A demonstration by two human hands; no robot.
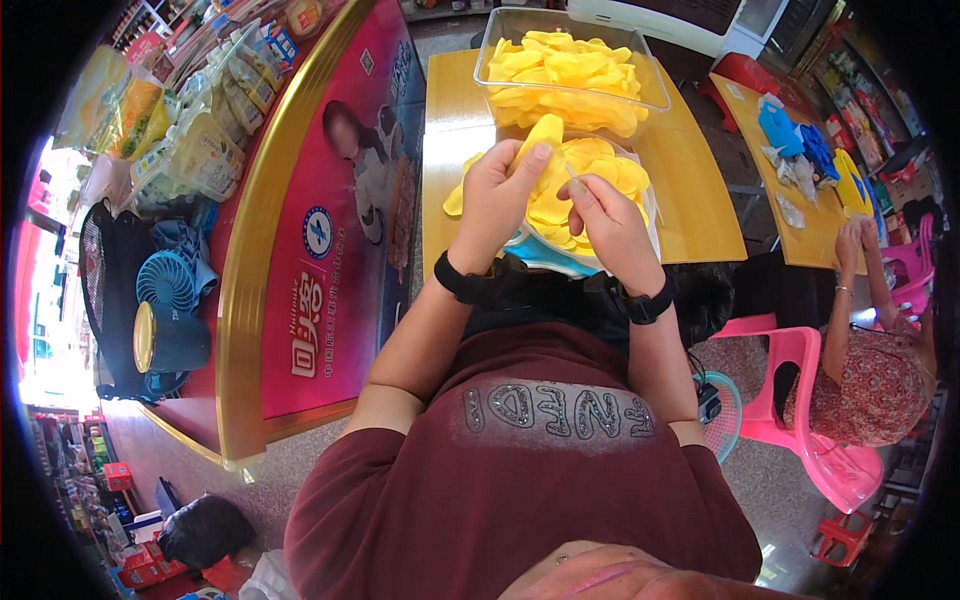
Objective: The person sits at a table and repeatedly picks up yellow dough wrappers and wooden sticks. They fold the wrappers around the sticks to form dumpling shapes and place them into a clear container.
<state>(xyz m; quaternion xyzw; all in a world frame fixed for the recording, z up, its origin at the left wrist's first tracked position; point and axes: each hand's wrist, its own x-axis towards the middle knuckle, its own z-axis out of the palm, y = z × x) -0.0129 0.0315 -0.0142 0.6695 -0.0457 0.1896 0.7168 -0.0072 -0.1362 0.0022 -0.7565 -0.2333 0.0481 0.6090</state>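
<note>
My left hand point(496, 195) grips a soft yellow petal-shaped piece point(545, 137) between thumb and fingers, its rounded tip pointing up. Close beside it, my right hand point(612, 232) is closed in a pinch near the piece's lower part. A thin pale sliver shows by the right fingertips, too small to name. Below both hands, loose yellow pieces point(610, 172) lie heaped in a container with a pale rim and a blue side point(548, 257). Beyond them, a see-through plastic bin point(655, 97) is piled with more such yellow pieces.
A wooden table point(697, 200) carries the bin. On my left stands a pink counter with a gold edge point(250, 215), holding packages and a small blue fan point(168, 281). To the right, another person point(862, 385) sits by a pink chair point(800, 400) at a second table point(765, 175).
</note>
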